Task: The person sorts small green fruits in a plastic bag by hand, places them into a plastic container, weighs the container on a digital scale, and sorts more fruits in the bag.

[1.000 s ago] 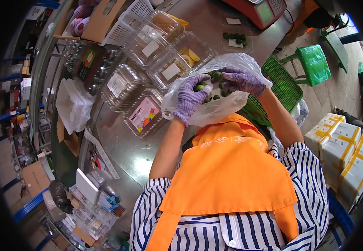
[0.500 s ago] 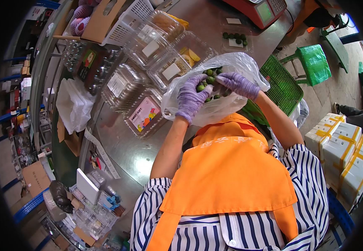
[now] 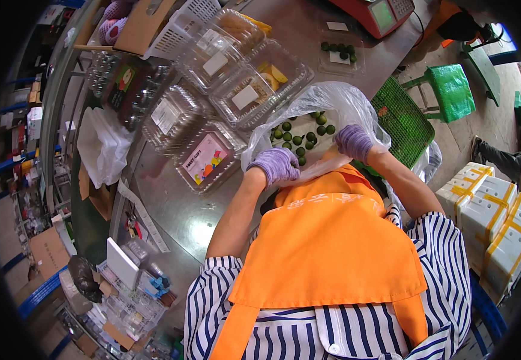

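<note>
**Holding the bag mouth open over the small green fruit**

Far left on the steel counter [image 3: 182, 210]: a white crumpled bag [image 3: 101, 150], then a row of clear clamshell boxes [image 3: 212, 102], one with a colourful label [image 3: 205, 161]. None of it is being touched.

Left hand [image 3: 277, 165], purple-gloved, is curled shut on the near edge of the clear plastic bag [image 3: 326, 102], pinching the film close to the orange apron [image 3: 326, 240]. Judged: the grip should stay on the film alone, low and taut, so the mouth does not sag.

Centre: small green fruits [image 3: 301, 135] lie loose inside the bag, resting on the counter, well spread. A sharp tug could roll them towards the opening; an even pull with both hands would keep them pooled.

Right hand [image 3: 354, 143], also gloved, is closed on the bag's right edge, just beside the green basket [image 3: 401, 123]. It should stay clear of the basket rim to avoid snagging the film.

Further back, a small tray of the same fruit [image 3: 338, 53] sits near the red scale [image 3: 380, 15].
</note>
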A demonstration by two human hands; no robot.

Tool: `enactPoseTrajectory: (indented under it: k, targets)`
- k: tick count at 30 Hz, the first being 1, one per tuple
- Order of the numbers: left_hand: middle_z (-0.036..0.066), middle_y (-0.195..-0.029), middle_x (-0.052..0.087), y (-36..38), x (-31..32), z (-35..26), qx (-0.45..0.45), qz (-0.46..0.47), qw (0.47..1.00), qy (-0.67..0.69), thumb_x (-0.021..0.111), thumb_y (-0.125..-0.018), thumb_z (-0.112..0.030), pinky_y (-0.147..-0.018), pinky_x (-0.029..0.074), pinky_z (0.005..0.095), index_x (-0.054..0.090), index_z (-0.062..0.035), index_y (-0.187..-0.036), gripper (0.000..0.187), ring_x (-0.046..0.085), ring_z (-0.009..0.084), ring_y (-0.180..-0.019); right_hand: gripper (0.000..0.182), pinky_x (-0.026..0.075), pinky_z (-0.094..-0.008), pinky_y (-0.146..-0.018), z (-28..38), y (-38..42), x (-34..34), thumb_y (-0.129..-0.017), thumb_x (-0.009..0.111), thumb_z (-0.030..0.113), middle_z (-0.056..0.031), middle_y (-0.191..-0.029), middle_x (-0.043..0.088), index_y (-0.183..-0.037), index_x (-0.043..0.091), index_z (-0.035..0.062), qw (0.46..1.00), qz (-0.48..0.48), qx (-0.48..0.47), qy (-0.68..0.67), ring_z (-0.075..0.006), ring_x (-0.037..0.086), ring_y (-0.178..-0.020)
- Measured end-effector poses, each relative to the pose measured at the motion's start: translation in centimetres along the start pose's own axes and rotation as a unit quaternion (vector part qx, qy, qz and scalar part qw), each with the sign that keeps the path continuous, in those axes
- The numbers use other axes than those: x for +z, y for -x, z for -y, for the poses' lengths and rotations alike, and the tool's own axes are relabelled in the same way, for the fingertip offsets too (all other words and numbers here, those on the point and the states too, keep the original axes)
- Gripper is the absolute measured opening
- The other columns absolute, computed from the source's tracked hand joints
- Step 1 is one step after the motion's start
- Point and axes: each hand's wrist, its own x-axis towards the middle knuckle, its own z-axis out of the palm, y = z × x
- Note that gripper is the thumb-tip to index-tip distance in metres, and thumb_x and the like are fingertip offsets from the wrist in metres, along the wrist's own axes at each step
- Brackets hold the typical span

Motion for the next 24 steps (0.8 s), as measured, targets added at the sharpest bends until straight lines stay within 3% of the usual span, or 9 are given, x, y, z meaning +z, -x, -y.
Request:
enactPoseTrajectory:
  k: [4,5,9,11,12,15,19,23,24]
  targets:
    - [0.017,-0.086,0.066,0.4,-0.2,0.6,0.002,-0.003,1.000,0.020,0.063,-0.072,-0.033,-0.075,0.049,0.0392,0.070,-0.0085,-0.095,0.034,0.063,0.0329,-0.081,0.012,0.045,-0.0434,-0.060,-1.8,-0.3,2.5,-0.070,0.063,0.014,-0.0164,-0.066,0.059,-0.078,0.061,0.0065,0.994,-0.062,-0.009,-0.088,-0.0380,0.056,-0.063]
    - [0.018,-0.086,0.066,0.4,-0.3,0.8,0.005,-0.012,1.000,0.022,0.063,-0.072,-0.033,-0.075,0.049,0.0393,0.070,-0.0077,-0.095,0.035,0.063,0.0331,-0.081,0.015,0.046,-0.0422,-0.062,-1.8,-0.3,2.9,-0.071,0.064,0.013,-0.0166,-0.071,0.060,-0.083,0.061,0.0058,0.976,-0.085,0.040,-0.194,-0.0366,0.057,-0.066]
    - [0.020,-0.088,0.066,0.3,-0.2,0.9,-0.001,-0.101,0.993,0.055,0.064,-0.076,-0.037,-0.076,0.049,0.0397,0.068,-0.0045,-0.095,0.038,0.063,0.0340,-0.083,0.027,0.049,-0.0374,-0.070,0.9,-1.0,0.5,-0.076,0.065,0.007,-0.0146,-0.089,0.064,-0.102,0.059,0.0038,0.790,-0.150,0.209,-0.556,-0.0278,0.060,-0.081]
    - [0.019,-0.081,0.065,-0.3,0.0,1.1,0.002,-0.162,0.982,0.095,0.066,-0.078,-0.039,-0.073,0.048,0.0381,0.067,-0.0027,-0.092,0.039,0.062,0.0309,-0.077,0.032,0.050,-0.0346,-0.074,1.5,-1.0,-1.1,-0.078,0.066,0.005,-0.0113,-0.096,0.064,-0.109,0.058,0.0032,0.777,-0.128,0.248,-0.564,-0.0225,0.060,-0.087]
    - [0.018,-0.079,0.064,-0.1,-0.2,0.7,0.002,-0.181,0.975,0.126,0.066,-0.078,-0.039,-0.072,0.048,0.0375,0.066,-0.0027,-0.091,0.039,0.061,0.0292,-0.074,0.034,0.049,-0.0332,-0.076,1.8,-0.9,-2.4,-0.079,0.066,0.004,-0.0093,-0.099,0.064,-0.112,0.057,0.0031,0.826,-0.094,0.253,-0.496,-0.0201,0.059,-0.090]
    - [0.008,-0.069,0.059,0.2,-1.0,0.0,-0.010,-0.216,0.954,0.206,0.069,-0.079,-0.034,-0.066,0.046,0.0308,0.066,-0.0027,-0.086,0.032,0.055,0.0150,-0.066,0.039,0.049,-0.0304,-0.080,1.4,-1.0,-2.1,-0.079,0.067,0.001,-0.0044,-0.100,0.063,-0.116,0.057,0.0036,0.863,-0.074,0.174,-0.469,-0.0156,0.057,-0.092]
    - [0.000,-0.073,0.059,-0.4,-0.8,0.1,0.015,-0.245,0.923,0.298,0.072,-0.079,-0.021,-0.064,0.046,0.0238,0.066,-0.0025,-0.086,0.021,0.052,0.0063,-0.069,0.039,0.047,-0.0267,-0.081,1.5,-0.4,-3.5,-0.079,0.068,0.001,-0.0017,-0.101,0.063,-0.116,0.057,0.0030,0.823,-0.055,0.124,-0.552,-0.0104,0.057,-0.090]
    - [-0.001,-0.082,0.062,-0.3,-0.6,-0.5,0.069,-0.239,0.871,0.425,0.069,-0.082,-0.014,-0.069,0.048,0.0225,0.066,-0.0015,-0.095,0.018,0.055,0.0067,-0.074,0.041,0.044,-0.0187,-0.066,1.9,0.2,-5.6,-0.085,0.067,0.019,0.0017,-0.099,0.064,-0.123,0.057,0.0075,0.736,-0.017,0.091,-0.670,-0.0042,0.054,-0.077]
    - [0.000,-0.083,0.063,-0.4,-0.6,-0.6,0.080,-0.240,0.861,0.442,0.069,-0.083,-0.013,-0.069,0.048,0.0226,0.066,-0.0017,-0.097,0.019,0.055,0.0067,-0.076,0.045,0.042,-0.0169,-0.064,2.3,0.5,-6.6,-0.088,0.065,0.028,0.0024,-0.099,0.065,-0.126,0.056,0.0068,0.740,-0.005,0.084,-0.667,-0.0036,0.055,-0.075]
